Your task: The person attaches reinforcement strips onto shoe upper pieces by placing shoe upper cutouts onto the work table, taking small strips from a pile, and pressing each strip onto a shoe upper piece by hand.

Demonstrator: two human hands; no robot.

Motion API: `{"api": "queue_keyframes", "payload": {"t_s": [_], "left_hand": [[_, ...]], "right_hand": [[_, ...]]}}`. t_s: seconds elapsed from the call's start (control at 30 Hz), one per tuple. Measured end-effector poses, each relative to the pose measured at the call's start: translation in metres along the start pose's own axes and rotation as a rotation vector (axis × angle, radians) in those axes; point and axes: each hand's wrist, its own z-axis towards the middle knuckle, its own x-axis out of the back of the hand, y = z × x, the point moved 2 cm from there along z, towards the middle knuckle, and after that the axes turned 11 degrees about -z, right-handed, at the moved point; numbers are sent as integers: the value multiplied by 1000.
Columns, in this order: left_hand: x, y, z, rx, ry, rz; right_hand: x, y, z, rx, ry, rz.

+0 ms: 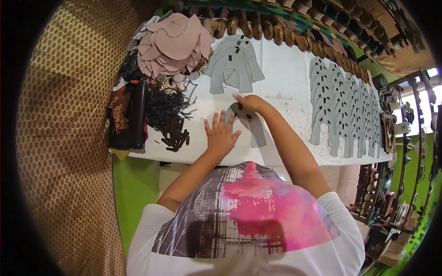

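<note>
Closest to me is the person's white shirt (294, 259), with a big pink and grey picture on it. Past it I see the near edge of the white table (287, 69). I find the widest white stretch of the table between the middle and the right side, going from the near edge up to the far edge. A thinner white strip runs along the near edge, left of the hands.

The far edge has a long row of brown shoe shapes (278, 34) on it. At the far left corner sits a tall pile of pink pieces (177, 39). Below it, a tangle of black chains (165, 103) and a heap of short dark strips (174, 133) block the way on the left. A black box (136, 110) stands at the near left corner. On the right side, many rows of grey curved pieces (324, 133) overlap. A smaller stack of grey curves (216, 69) lies toward the far edge, just past the hands.

One grey arch (258, 134) lies near the middle of the near edge, with dark marks on its bend. The left hand (222, 137) is flat, its fingers spread, at the arch's left side. The right hand (247, 103) is bent over the arch's top; I cannot tell if it pinches anything.
</note>
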Motion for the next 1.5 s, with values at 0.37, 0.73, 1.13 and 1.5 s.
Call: {"api": "queue_keyframes", "payload": {"t_s": [0.37, 0.73, 1.13, 1.5], "left_hand": [[0, 2, 2, -9, 2, 3], [1, 1, 0, 7, 24, 17], [0, -13, 11, 14, 167, -147], [14, -14, 45, -91, 239, -220]], "right_hand": [[-8, 10, -4, 128, -43, 19], [-8, 4, -13, -37, 85, -121], [-49, 39, -74, 109, 798, -68], [-71, 32, -101, 155, 945, -161]]}}
